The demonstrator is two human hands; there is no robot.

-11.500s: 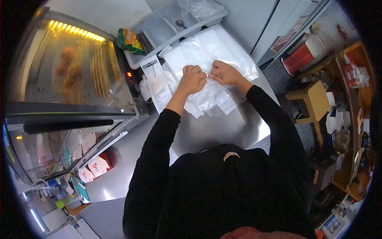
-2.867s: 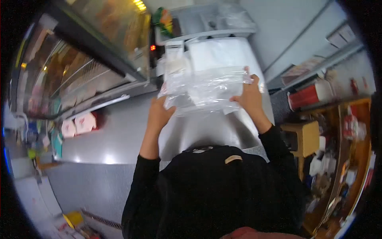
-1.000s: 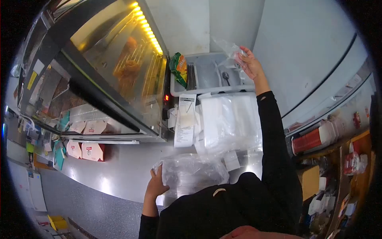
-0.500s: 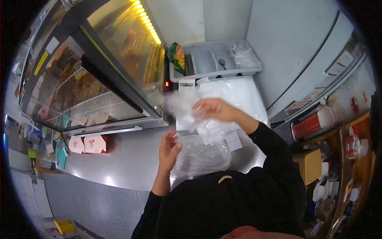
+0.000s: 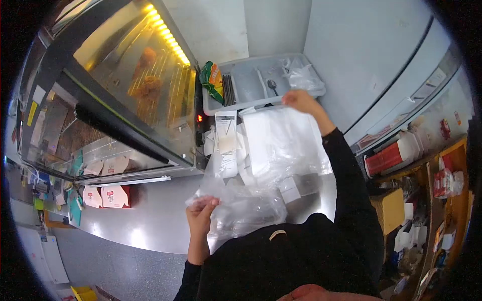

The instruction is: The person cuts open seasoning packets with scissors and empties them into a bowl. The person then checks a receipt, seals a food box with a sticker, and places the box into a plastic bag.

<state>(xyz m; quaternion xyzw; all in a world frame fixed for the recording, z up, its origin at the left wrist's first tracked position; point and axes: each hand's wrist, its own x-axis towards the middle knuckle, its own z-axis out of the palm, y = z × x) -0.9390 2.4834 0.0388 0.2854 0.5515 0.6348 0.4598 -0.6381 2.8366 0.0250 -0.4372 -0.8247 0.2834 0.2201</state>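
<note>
My left hand (image 5: 202, 209) pinches the edge of a thin clear plastic bag (image 5: 213, 183) over the metal counter. The bag hangs loosely up and to the right of the fingers. My right hand (image 5: 301, 102) is held out by the front edge of a grey divided tray (image 5: 246, 104), its fingers curled together. Whether anything is between them is hidden. Below it lies a stack of whitish plastic bags (image 5: 281, 140). Crumpled clear plastic (image 5: 251, 213) covers something close to my body. A printed paper slip (image 5: 227, 138) lies left of the stack.
A lit glass display cabinet (image 5: 135, 95) with food on racks stands at the left. Red and white boxes (image 5: 116, 196) sit before it. The tray holds a green and orange packet (image 5: 213, 83) and a dark spoon (image 5: 272, 86). Shelves (image 5: 427, 215) stand at the right.
My right hand has moved up and right, away from the blurred clear plastic it had. My left hand has come slightly down and left and now grips the clear bag. The view has shifted.
</note>
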